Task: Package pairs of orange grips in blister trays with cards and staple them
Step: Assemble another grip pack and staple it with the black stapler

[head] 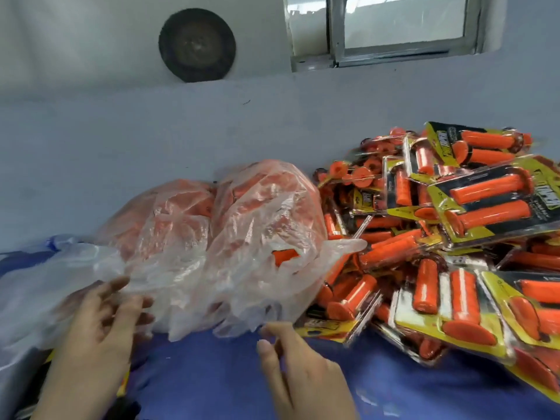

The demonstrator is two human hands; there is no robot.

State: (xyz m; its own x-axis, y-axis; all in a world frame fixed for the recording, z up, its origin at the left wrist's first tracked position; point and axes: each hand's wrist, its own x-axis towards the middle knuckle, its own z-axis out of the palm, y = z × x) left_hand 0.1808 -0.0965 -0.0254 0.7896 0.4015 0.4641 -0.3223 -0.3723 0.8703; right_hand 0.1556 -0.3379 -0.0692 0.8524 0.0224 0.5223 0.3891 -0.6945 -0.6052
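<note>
Head view of the packing bench. A clear plastic bag point(242, 237), crumpled and bulging in two lobes, lies at centre on the blue table cover point(212, 374) against the grey wall point(151, 131). It is filled with loose orange grips point(285, 256), one of which shows plainly through a gap in the film. The left hand point(100, 322) rests on the bag's lower left flank with its fingers spread and nearly straight, gripping nothing. The right hand point(303, 374) sits at the bag's lower edge, thumb and forefinger parted with a gap between them and the remaining fingers relaxed. Nothing is clasped, and whether the thumb tip touches the film cannot be told. To the right, touching the bag, lies a heap of finished blister packs point(454, 237), each a pair of orange grips under clear plastic on a yellow-and-black card point(439, 204), stacked at many angles. More pale plastic film point(45, 268) lies at far left. On the wall above are a round black disc point(197, 45) and a metal-framed window point(394, 25).
</note>
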